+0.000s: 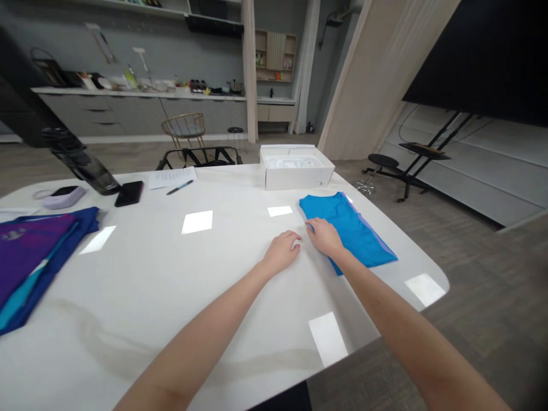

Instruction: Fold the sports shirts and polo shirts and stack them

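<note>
Folded blue shirt (349, 228) lay on table (171, 297); right hand (325, 237) rested flat, open on its near-left edge, left hand (283, 250) open just beside, on bare tabletop.

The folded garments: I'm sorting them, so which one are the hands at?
The light blue folded shirt near the white box; the right hand rests on its edge. The purple and dark blue garments lie far left, untouched.

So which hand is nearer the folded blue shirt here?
The right hand. It rests on the near left edge of the folded blue shirt, touching it. The left hand lies flat on the white table just left of the shirt, apart from the cloth.
</note>
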### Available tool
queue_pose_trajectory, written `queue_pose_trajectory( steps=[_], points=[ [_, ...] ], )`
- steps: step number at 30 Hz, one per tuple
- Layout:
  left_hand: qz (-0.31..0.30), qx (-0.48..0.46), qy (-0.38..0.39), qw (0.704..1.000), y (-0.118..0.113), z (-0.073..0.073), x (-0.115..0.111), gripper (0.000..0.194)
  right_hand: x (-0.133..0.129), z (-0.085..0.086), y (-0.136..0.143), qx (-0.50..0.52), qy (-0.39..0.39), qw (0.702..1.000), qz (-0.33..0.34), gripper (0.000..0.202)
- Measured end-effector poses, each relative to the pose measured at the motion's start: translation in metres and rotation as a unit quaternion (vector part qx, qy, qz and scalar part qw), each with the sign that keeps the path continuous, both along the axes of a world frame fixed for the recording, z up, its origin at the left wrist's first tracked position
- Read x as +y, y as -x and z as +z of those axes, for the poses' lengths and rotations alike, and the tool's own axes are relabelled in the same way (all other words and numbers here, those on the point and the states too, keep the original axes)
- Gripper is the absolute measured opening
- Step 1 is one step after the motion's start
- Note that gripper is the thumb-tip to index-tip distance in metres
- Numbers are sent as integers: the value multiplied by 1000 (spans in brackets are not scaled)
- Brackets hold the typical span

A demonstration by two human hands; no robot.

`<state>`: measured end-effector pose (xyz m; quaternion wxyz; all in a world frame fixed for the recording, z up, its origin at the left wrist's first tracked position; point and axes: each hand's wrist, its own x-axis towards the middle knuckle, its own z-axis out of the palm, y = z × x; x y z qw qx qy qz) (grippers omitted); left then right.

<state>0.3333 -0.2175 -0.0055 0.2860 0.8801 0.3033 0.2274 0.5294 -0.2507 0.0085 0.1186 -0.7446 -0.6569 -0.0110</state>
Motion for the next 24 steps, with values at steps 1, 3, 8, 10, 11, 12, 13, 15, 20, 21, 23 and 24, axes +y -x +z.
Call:
queue_pose_trajectory(
  steps=[1, 3, 8, 10, 11, 12, 13, 15, 20, 21, 23, 24],
  points=[
    [22, 4, 1, 1000, 19, 1, -1, 28, -2, -2, 19, 24, -3, 999, 25, 32],
    [67, 19, 0, 998, 56, 0, -3, 25, -4, -7, 60, 80, 8, 994, 70, 28],
    [135, 34, 20, 990, 142, -5, -14, 18, -6, -11, 170, 184, 45, 969, 156, 25],
    [167, 12, 29, 986, 178, -6, -20, 17, -6, -9, 212, 217, 37, 957, 190, 27],
    [182, -1, 31, 983, 197, -6, -22, 16, -7, -9, 231, 234, 34, 950, 204, 28],
    [195, -13, 33, 980, 216, -5, -23, 16, -7, -9, 249, 250, 34, 943, 216, 28],
    [207, -21, 36, 977, 236, -5, -23, 16, -6, -10, 264, 263, 39, 937, 225, 27],
    [244, -32, 45, 968, 278, -5, -16, 16, -3, -13, 291, 275, 54, 931, 235, 24],
    [403, -63, 30, 913, 384, -1, 31, 22, 22, -19, 342, 285, 58, 921, 258, 25],
    [429, -70, 19, 900, 402, 1, 42, 22, 30, -18, 355, 293, 53, 916, 268, 25],
    [475, -74, -2, 877, 435, 5, 61, 22, 46, -16, 383, 312, 44, 904, 289, 24],
    [496, -67, -14, 865, 450, 8, 70, 23, 54, -14, 399, 324, 40, 897, 297, 24]
  ],
)
